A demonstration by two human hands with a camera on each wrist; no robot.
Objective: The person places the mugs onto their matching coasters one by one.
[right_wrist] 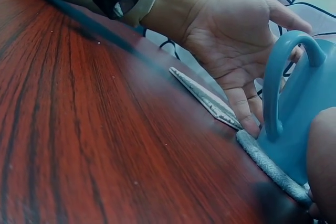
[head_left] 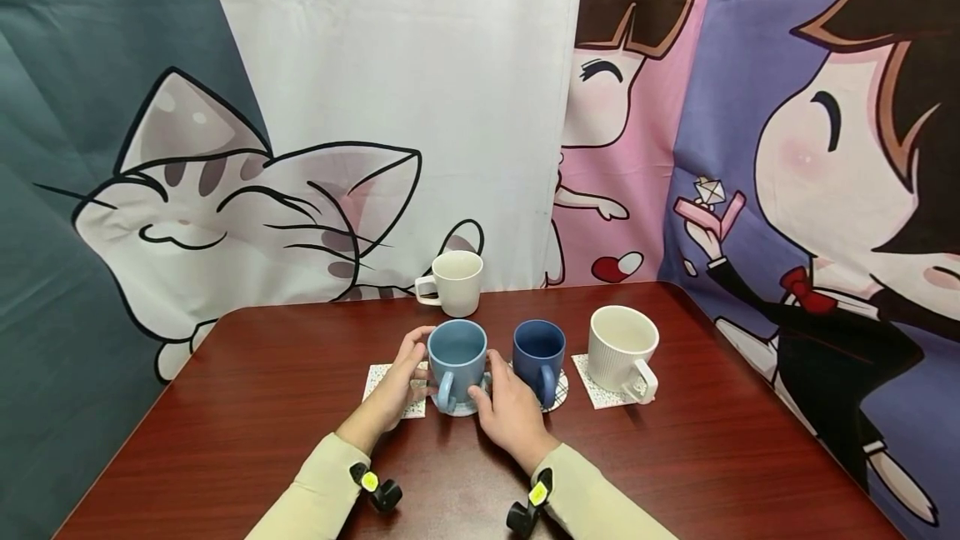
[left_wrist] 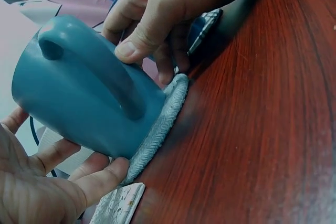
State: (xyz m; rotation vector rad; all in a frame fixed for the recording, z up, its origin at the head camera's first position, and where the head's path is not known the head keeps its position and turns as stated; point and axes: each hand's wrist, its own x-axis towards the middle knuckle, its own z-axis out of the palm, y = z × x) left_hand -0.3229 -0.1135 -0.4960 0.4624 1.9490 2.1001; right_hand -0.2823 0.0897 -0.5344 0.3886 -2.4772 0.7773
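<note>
A light blue mug stands upright on a round grey woven coaster, its handle facing me. My left hand is at the mug's left side with fingers spread and extended, its fingertips low by the base and coaster in the left wrist view. On the other side, my right hand touches the mug with its thumb near the handle, fingers loosely bent along the wall and coaster. A square patterned coaster lies partly under my left hand. The mug hides part of the right fingers in the head view.
Right of my right hand, a dark blue mug stands on a round checked coaster. Further right, a ribbed white mug sits on a square coaster. Another white mug stands at the table's back edge, before a printed curtain.
</note>
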